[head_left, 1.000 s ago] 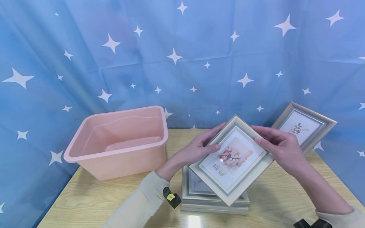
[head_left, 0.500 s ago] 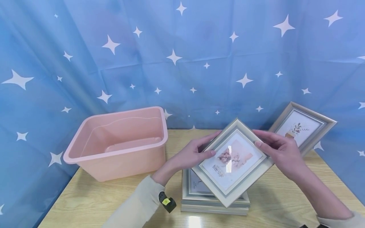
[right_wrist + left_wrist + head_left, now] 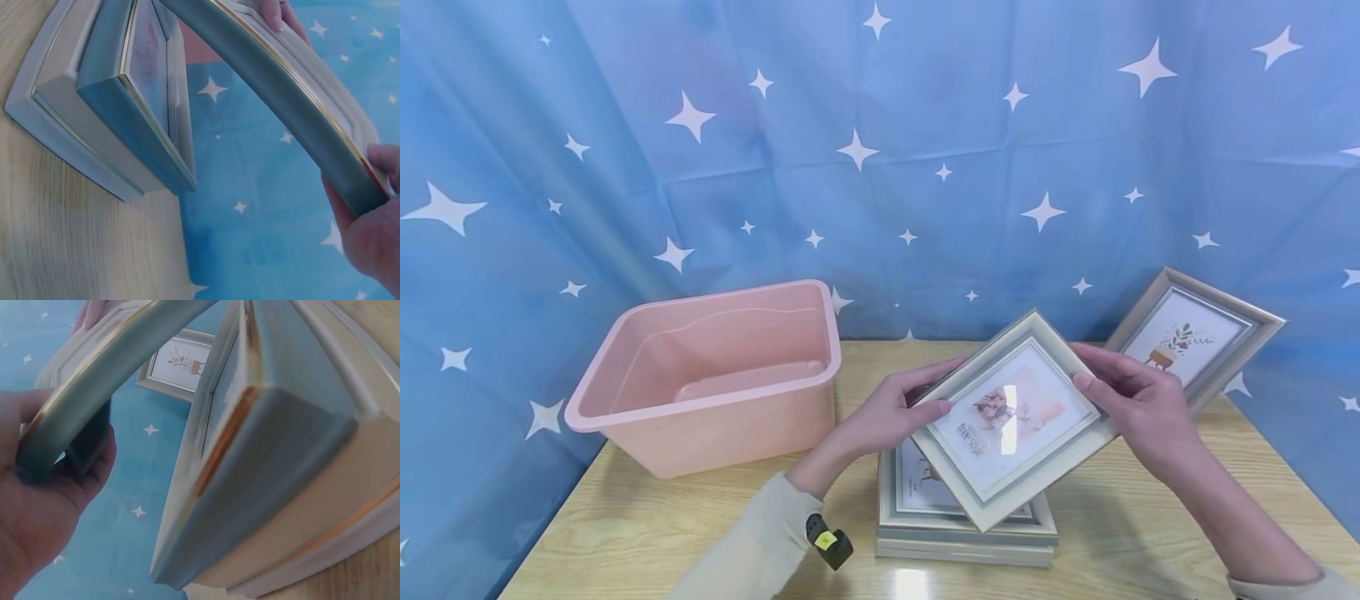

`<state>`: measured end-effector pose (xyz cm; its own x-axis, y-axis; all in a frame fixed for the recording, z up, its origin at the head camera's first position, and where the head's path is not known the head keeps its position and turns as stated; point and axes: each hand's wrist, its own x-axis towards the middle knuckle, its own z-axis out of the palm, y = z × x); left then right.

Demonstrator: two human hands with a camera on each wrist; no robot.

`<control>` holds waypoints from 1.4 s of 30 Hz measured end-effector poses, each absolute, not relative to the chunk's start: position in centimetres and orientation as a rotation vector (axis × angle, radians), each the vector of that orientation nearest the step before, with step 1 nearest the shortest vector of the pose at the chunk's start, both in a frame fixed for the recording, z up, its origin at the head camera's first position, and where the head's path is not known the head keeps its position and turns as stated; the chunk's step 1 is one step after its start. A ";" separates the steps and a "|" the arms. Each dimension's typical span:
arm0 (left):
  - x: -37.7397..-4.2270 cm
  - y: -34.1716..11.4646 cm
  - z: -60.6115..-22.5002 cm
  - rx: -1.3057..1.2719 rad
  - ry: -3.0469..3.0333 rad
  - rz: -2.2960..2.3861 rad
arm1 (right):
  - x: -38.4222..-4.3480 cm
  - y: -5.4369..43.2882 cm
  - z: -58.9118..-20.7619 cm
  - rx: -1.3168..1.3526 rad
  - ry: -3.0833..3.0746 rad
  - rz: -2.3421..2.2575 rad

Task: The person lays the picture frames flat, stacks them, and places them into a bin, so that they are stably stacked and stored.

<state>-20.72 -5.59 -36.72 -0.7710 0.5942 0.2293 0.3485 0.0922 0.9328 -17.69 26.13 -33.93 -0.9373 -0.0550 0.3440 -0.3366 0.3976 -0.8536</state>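
Picture frame [image 3: 1011, 429] was held tilted between your two hands, above a pile of frames [image 3: 955, 546].
Your left hand [image 3: 891, 412] pinched its left long edge and your right hand [image 3: 1138, 398] its far short edge, thumbs in front and fingers behind, so it touched both and neither was nearer. Its long axis ran slantwise from the near side of your left hand up towards your right; the lettering [image 3: 972, 438] at its foot pointed near-left, its face turned up to you. The pile lay below and between your hands, your left the nearer; whether the held frame's lowest corner touched it could not be told. A pink tub [image 3: 737, 432] stood on the worktop [image 3: 625, 533] left of your left hand.
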 end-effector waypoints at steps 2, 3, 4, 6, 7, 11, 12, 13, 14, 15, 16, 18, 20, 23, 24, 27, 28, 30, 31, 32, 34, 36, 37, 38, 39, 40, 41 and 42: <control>-20.7 -5.8 -36.9 0.929 2.153 1.765 | -17.7 26.2 -34.1 0.321 -2.383 1.571; -20.7 -5.9 -37.0 0.919 2.150 1.775 | -17.7 26.2 -34.2 0.311 -2.379 1.575; -20.7 -6.0 -37.1 0.908 2.146 1.787 | -17.7 26.2 -34.3 0.302 -2.377 1.583; -20.7 -6.1 -37.2 0.881 2.142 1.811 | -17.7 26.2 -34.4 0.280 -2.381 1.598; -20.7 -6.2 -37.3 0.864 2.151 1.819 | -17.6 26.2 -34.4 0.265 -2.384 1.614; -20.8 -6.3 -37.5 0.773 2.217 1.870 | -17.2 25.9 -34.7 0.179 -2.437 1.675; -20.8 -6.3 -37.5 0.752 2.254 1.876 | -17.0 25.7 -34.8 0.156 -2.455 1.685; -20.8 -6.3 -37.6 0.732 2.295 1.878 | -16.8 25.5 -34.9 0.135 -2.475 1.695; -20.9 -6.3 -37.7 0.712 2.339 1.877 | -16.6 25.4 -35.1 0.113 -2.497 1.706; -20.9 -6.3 -37.8 0.693 2.382 1.871 | -16.4 25.1 -35.3 0.097 -2.518 1.712; -21.0 -6.4 -37.9 0.673 2.424 1.862 | -16.1 24.9 -35.5 0.081 -2.542 1.709; -21.1 -6.4 -38.2 0.635 2.510 1.838 | -15.5 24.5 -36.0 0.075 -2.596 1.669; -21.3 -6.5 -38.4 0.586 2.557 1.819 | -15.0 24.1 -36.4 0.079 -2.658 1.616; -21.5 -6.6 -38.7 0.529 2.605 1.789 | -14.2 23.6 -37.1 0.101 -2.737 1.514; -21.6 -6.7 -38.8 0.513 2.614 1.775 | -14.0 23.5 -37.2 0.106 -2.764 1.487; -21.8 -6.8 -39.1 0.499 2.634 1.721 | -13.4 23.2 -37.8 0.127 -2.815 1.396; -21.8 -6.8 -39.2 0.500 2.636 1.701 | -13.2 23.2 -38.0 0.130 -2.827 1.365; -21.9 -6.9 -39.4 0.510 2.640 1.668 | -12.9 23.1 -38.4 0.144 -2.843 1.291; -22.0 -6.9 -39.5 0.519 2.642 1.655 | -12.8 23.0 -38.6 0.151 -2.842 1.264; -22.0 -6.9 -39.6 0.525 2.644 1.644 | -12.7 23.0 -38.8 0.157 -2.842 1.233; -22.0 -6.9 -39.7 0.528 2.644 1.633 | -12.4 22.8 -39.2 0.168 -2.830 1.201; -22.0 -7.0 -39.7 0.526 2.640 1.626 | -12.2 22.7 -39.5 0.189 -2.814 1.183; -22.0 -7.0 -39.8 0.526 2.642 1.620 | -12.2 22.6 -39.7 0.196 -2.806 1.178; -22.0 -7.0 -39.9 0.525 2.641 1.619 | -12.1 22.6 -39.8 0.201 -2.802 1.174; -22.0 -7.0 -40.0 0.529 2.641 1.617 | -12.1 22.5 -39.8 0.203 -2.797 1.172; -22.0 -7.1 -40.1 0.534 2.640 1.615 | -12.0 22.5 -39.9 0.201 -2.796 1.172; -21.9 -7.1 -40.3 0.534 2.638 1.613 | -12.0 22.4 -39.9 0.202 -2.796 1.170; -21.9 -7.1 -40.4 0.538 2.634 1.612 | -12.0 22.4 -39.9 0.198 -2.795 1.169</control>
<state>-21.93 -7.07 -40.43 -0.9411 0.2919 0.1707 0.2849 0.4124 0.8653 -11.99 22.41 -39.94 -0.9860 -0.0792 0.1467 -0.1600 0.6960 -0.7000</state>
